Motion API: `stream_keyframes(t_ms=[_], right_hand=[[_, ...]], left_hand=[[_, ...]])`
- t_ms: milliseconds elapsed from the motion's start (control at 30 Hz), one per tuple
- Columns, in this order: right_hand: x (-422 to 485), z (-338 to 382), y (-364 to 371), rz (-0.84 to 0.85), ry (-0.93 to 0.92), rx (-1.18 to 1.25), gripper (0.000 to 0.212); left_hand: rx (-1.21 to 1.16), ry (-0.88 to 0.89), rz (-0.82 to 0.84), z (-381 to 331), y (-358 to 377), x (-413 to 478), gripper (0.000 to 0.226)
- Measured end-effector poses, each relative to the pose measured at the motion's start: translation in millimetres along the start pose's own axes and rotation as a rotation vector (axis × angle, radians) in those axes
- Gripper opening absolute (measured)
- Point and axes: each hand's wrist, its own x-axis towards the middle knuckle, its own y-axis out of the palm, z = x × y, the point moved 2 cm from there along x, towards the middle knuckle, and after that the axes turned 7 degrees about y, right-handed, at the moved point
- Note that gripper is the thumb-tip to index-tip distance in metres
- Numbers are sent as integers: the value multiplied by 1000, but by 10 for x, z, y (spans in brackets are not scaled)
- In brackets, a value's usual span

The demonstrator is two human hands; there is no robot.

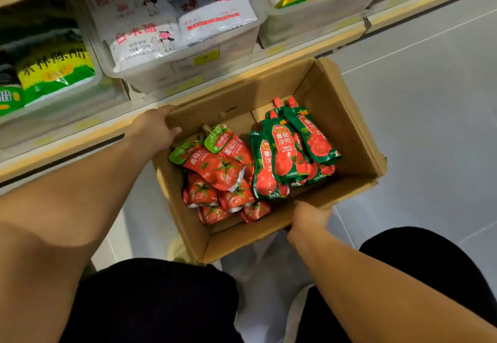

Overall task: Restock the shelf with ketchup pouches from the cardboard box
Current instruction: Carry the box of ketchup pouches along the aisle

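Head view has the ketchup pouches (285,154) lying in two heaps inside the cardboard box (347,127), left hand (157,127) curled over its far rim, right hand (309,217) over its near rim, so keep it level and park it beside the shelf (309,44) before picking

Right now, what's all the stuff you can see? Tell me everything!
cardboard box: one, brown, open, in front of the shelf
red pouches: several, red with light-green tops, box's left half
green pouches: a few, dark green and red, box's right half
clear bins: at least two, see-through, on the shelf
white bags: at least three, white with red print, middle bin
green-yellow bags: a few, shelf's far left
price tag: one, yellow, middle bin's front
floor: grey tiles, right side
left hand: one, grips the box's far-left corner
right hand: one, grips the box's near rim
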Motion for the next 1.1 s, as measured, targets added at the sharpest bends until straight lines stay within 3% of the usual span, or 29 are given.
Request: stream_keyframes(t_ms=[133, 200, 300, 433, 633, 833, 1100], right_hand=[[-19, -89, 8, 97, 75, 70, 88], [-33, -165, -3, 109, 108, 84, 89], [-20, -278, -19, 84, 104, -32, 80], [53, -169, -81, 48, 53, -10, 50], [21, 356, -445, 48, -22, 99, 37], [-381, 1037, -1033, 7, -112, -24, 38], [-1583, 2018, -2058, -9, -102, -28, 41]], left_hand=[[56, -60, 1, -38, 23, 115, 40], [67, -83, 23, -84, 31, 140, 41], [76, -73, 33, -127, 15, 144, 38], [61, -24, 12, -241, -46, 95, 31], [116, 129, -75, -802, -211, -166, 27], [42, 272, -121, -1410, -645, -519, 22], [-16, 318, -97, -2502, -1952, -1182, 24]])
